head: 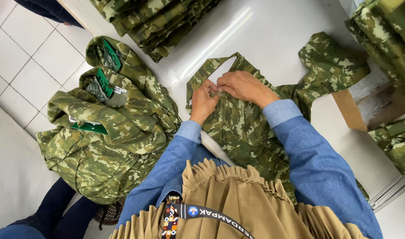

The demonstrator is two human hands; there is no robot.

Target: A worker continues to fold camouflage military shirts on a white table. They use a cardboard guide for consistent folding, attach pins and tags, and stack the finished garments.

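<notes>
Your left hand (204, 98) and right hand (240, 85) meet at the collar of the camouflage shirt (247, 124) spread on the white desk (264, 35), fingers pinched closed on its front. It looks unfolded yet; finished shirts (105, 128) sit piled at your left.

Bright, even overhead light fills the frame. A long streak of glare runs across the white table (264, 40) at upper centre. Shadows are soft and short. Focus is sharp throughout, with slight wide-angle stretching toward the edges.
</notes>
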